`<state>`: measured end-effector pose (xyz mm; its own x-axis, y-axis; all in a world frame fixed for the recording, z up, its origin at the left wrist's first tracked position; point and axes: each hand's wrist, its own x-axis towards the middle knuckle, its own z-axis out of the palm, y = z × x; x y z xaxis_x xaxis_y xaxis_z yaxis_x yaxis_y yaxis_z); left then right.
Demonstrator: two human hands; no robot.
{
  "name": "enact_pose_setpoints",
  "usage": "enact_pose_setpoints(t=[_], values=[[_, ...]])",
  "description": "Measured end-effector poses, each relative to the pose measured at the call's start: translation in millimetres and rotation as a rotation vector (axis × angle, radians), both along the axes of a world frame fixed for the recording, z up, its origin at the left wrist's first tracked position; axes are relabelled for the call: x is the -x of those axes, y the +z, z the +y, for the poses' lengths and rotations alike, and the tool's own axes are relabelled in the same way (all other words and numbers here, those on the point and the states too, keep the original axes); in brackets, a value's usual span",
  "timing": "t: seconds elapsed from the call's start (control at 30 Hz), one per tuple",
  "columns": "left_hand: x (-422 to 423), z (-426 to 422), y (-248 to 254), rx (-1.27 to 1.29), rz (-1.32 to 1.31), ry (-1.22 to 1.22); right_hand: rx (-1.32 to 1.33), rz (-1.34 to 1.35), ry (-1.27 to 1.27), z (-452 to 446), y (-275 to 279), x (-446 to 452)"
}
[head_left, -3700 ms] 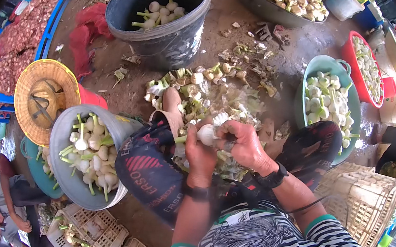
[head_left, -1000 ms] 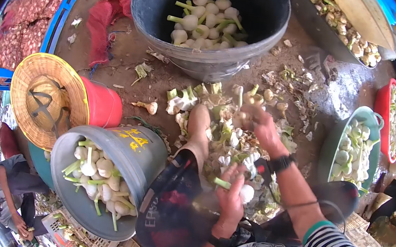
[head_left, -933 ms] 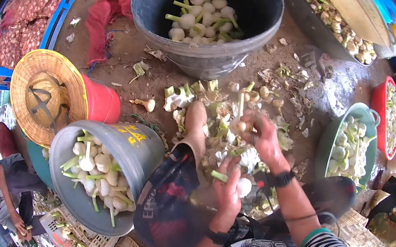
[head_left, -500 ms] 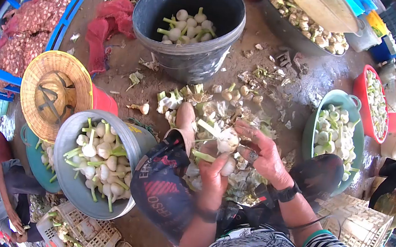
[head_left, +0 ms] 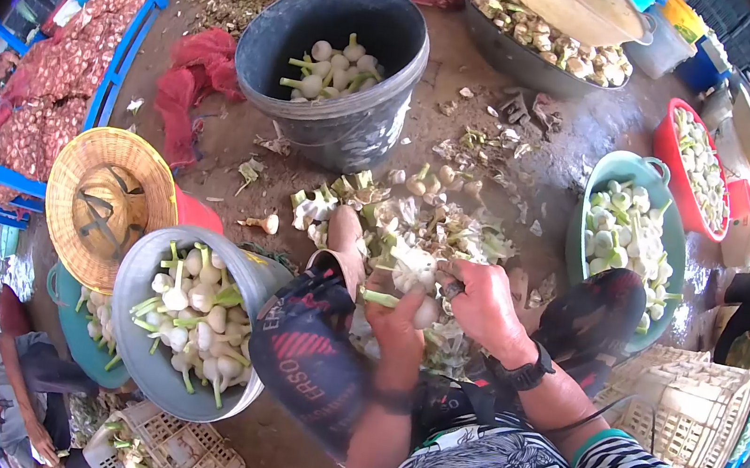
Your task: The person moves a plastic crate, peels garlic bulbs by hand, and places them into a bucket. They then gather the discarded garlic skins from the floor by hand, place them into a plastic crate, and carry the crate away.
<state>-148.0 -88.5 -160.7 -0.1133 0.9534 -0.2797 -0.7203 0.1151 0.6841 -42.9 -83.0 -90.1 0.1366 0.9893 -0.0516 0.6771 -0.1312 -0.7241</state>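
Over the heap of peelings [head_left: 478, 240] on the floor [head_left: 225, 153], the person's left hand [head_left: 398, 324] is curled round a smooth garlic bulb [head_left: 426, 313], with a ragged, paler bulb [head_left: 413, 269] up by its fingertips. The right hand [head_left: 485, 311] bunches its fingers narrow against that ragged one's side, though I can't tell whether they pinch anything. Stemmed bulbs [head_left: 204, 320] lie against the lower rim of the tilted grey bucket [head_left: 130, 341].

Left hand [head_left: 398, 334] beside right hand [head_left: 489, 315], both with curled fingers [head_left: 466, 276].

Two green basins [head_left: 578, 225] [head_left: 77, 337], one red basin [head_left: 664, 147], one black bucket [head_left: 340, 138], one grey bucket [head_left: 135, 332]; garlic bulbs [head_left: 426, 313] overlapping, uncountable.
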Motion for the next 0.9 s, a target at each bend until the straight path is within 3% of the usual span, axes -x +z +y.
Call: enact_pose_setpoints(t=[0.37, 0.47, 0.6, 0.73, 0.9], values=[[6.4, -1.3, 4.8, -0.041, 0.024, -0.109, -0.107, -0.124, 0.097, 3.2, 0.1, -2.0], [8.7, -3.5, 5.1, -0.021, 0.036, -0.111, -0.059, 0.227, 0.044, 5.4, 7.8, -7.6], [1.1, -3.5, 4.1, -0.069, 0.147, -0.073, -0.108, -0.11, 0.164, 1.0, 0.3, -12.8], [4.9, -3.1, 6.1, -0.003, 0.092, -0.079, -0.029, -0.207, 0.179, -0.1, -1.3, -9.0], [10.7, -2.4, -6.1, -0.022, -0.018, -0.207, -0.037, -0.065, 0.123, 5.8, -3.8, -15.4]])
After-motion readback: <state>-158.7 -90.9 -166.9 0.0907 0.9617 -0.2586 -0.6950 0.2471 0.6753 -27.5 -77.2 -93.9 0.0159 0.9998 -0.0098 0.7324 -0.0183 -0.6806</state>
